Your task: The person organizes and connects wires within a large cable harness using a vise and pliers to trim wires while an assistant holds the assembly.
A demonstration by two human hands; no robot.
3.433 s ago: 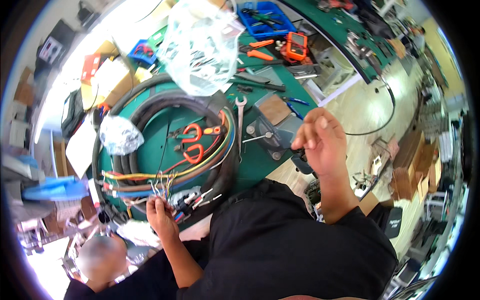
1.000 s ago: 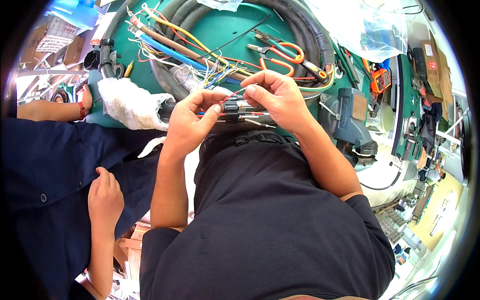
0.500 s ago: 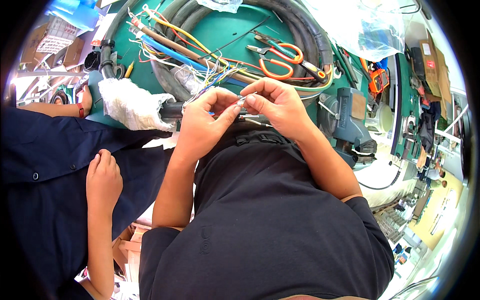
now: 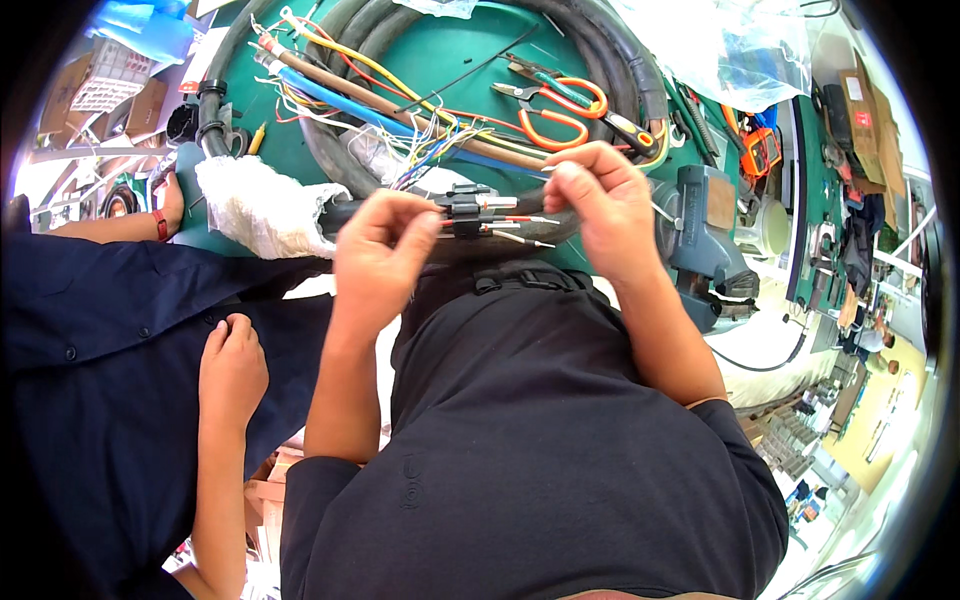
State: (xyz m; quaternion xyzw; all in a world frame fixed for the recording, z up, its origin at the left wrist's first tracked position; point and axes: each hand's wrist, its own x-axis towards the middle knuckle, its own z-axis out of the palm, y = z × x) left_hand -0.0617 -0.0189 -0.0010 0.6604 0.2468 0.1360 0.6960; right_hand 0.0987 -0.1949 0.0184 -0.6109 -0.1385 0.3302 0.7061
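A black connector (image 4: pixel 463 212) sits at the end of a thick black cable, and several thin wires with bare tips (image 4: pixel 520 219) stick out of its right side. My left hand (image 4: pixel 375 262) is at the connector's left end, fingers bent, with the thumb and forefinger apart. My right hand (image 4: pixel 608 215) is raised to the right of the wire tips. Its thumb and forefinger are pinched together, with a small pale tip showing at them, too small to name. A white wrapping (image 4: pixel 262 208) covers the cable to the left.
Behind the connector lie loose coloured wires (image 4: pixel 425 140), a coiled black cable (image 4: pixel 640 75) and orange-handled cutters (image 4: pixel 560 110). A grey bench vise (image 4: pixel 700 225) stands right. At left, a co-worker's hand (image 4: pixel 232 365) hangs near the bench; another (image 4: pixel 172 203) rests at the green table's (image 4: pixel 205 225) edge.
My hands have drawn apart from the wire tip they met at. The left moved left and down, the right moved right, uncovering the connector. The co-worker's nearer hand shifted slightly right.
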